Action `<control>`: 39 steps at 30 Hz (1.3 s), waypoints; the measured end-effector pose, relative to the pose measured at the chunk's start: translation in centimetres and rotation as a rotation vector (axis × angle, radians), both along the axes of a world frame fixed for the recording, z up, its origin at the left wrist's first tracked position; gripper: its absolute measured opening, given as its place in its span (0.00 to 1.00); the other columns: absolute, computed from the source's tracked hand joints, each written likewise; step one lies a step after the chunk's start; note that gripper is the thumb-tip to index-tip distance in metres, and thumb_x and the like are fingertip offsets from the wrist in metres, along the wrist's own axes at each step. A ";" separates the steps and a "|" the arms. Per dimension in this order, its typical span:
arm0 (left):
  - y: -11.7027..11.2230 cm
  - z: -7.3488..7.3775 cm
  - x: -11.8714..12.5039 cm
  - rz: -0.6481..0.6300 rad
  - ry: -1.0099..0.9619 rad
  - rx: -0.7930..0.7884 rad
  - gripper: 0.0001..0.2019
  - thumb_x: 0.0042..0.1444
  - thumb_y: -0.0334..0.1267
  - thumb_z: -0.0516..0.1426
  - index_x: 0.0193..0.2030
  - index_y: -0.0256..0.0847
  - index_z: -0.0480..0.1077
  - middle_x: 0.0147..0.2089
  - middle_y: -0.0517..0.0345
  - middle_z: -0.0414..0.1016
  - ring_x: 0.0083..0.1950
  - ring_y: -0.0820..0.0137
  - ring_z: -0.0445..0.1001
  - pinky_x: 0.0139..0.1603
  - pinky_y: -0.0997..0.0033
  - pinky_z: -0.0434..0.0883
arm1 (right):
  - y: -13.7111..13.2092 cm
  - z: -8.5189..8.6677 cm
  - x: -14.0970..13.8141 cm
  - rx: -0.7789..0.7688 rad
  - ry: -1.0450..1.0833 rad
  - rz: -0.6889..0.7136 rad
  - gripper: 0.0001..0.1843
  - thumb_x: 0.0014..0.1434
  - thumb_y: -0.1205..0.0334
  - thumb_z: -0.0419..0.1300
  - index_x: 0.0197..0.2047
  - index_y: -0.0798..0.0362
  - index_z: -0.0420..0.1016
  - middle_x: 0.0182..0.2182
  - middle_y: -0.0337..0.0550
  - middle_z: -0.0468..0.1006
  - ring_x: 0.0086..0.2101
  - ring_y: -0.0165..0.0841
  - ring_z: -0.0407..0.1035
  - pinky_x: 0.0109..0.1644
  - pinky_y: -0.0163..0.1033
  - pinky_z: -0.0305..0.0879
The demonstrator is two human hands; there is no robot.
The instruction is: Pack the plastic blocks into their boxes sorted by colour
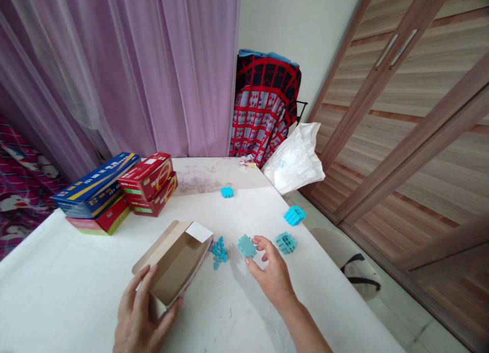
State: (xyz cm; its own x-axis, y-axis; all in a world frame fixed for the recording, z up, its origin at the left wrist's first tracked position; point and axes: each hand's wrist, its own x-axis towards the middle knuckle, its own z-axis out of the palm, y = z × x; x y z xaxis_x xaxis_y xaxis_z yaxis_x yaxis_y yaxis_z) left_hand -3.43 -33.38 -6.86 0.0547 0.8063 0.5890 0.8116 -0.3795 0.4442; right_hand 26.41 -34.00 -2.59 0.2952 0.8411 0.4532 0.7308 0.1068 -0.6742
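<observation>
My left hand (143,312) grips the near end of an open cardboard box (173,266), fingers over its left side and thumb at its right. The box is tilted, its flap up, and its plain inside shows no contents. My right hand (271,266) pinches a flat teal square building block (247,246) with notched edges between thumb and fingertips. Between the box and that block lies a cluster of blue jagged pieces (219,252). Right of my fingers sits a teal notched block (286,243), with a brighter blue block (294,216) just beyond it.
A small blue notched piece (227,192) lies farther back on the white-covered table (87,287). Blue boxes (97,185) and red boxes (147,182) are stacked at the left. A white plastic bag (296,159) stands at the back right edge, near wooden wardrobe doors (420,113).
</observation>
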 end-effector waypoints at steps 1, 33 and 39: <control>-0.1 0.0 0.0 -0.006 -0.001 -0.003 0.36 0.58 0.51 0.54 0.71 0.52 0.46 0.64 0.46 0.60 0.62 0.53 0.64 0.61 0.47 0.68 | 0.0 0.4 -0.9 0.009 0.001 0.032 0.23 0.49 0.63 0.59 0.51 0.51 0.70 0.42 0.46 0.80 0.37 0.35 0.74 0.35 0.37 0.71; -1.2 1.9 -0.8 -0.063 0.092 -0.005 0.35 0.58 0.50 0.54 0.71 0.47 0.48 0.66 0.45 0.62 0.65 0.55 0.63 0.67 0.44 0.56 | 1.6 2.5 -4.9 -0.055 -0.091 0.237 0.19 0.50 0.61 0.60 0.48 0.49 0.73 0.33 0.39 0.79 0.27 0.31 0.70 0.32 0.35 0.68; 0.6 4.6 -1.7 -0.053 0.185 -0.039 0.23 0.62 0.49 0.51 0.63 0.50 0.62 0.60 0.50 0.70 0.61 0.60 0.69 0.69 0.48 0.51 | 2.9 3.4 -5.8 -0.027 -0.126 0.268 0.18 0.51 0.62 0.59 0.47 0.50 0.73 0.36 0.42 0.80 0.33 0.33 0.73 0.39 0.36 0.69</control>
